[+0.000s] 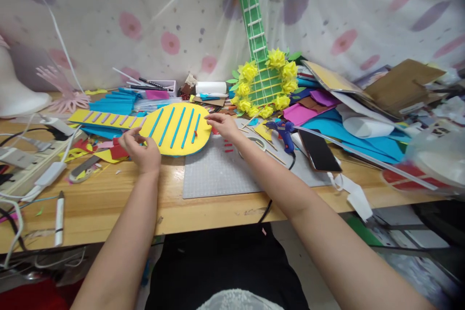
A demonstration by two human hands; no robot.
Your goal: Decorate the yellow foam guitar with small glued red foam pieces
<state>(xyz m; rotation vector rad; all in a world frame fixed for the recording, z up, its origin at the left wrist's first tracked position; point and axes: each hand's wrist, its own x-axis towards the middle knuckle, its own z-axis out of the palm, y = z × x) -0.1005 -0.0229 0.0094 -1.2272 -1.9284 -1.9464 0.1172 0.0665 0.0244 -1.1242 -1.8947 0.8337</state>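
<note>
A yellow guitar-shaped craft piece point(177, 147) lies slantwise before me, its neck pointing left. Blue strips run across its round body, pale pink ones across its neck, and a small red piece point(195, 133) sits near the right end. My left hand point(141, 152) is closed at the lower edge where neck meets body, fingers curled. At the body's right rim, my right hand point(224, 127) pinches the edge between thumb and fingers. Several short red strips point(228, 145) lie on the grey cutting mat point(203, 179) below my right wrist.
A green guitar with yellow flowers point(262, 82) leans against the curtain behind. Right of the mat are a blue glue gun point(285, 133), a phone point(318, 150) and coloured sheets point(374, 143). Power strip and cables point(32, 169) crowd the left; a white marker point(59, 220) lies near the front edge.
</note>
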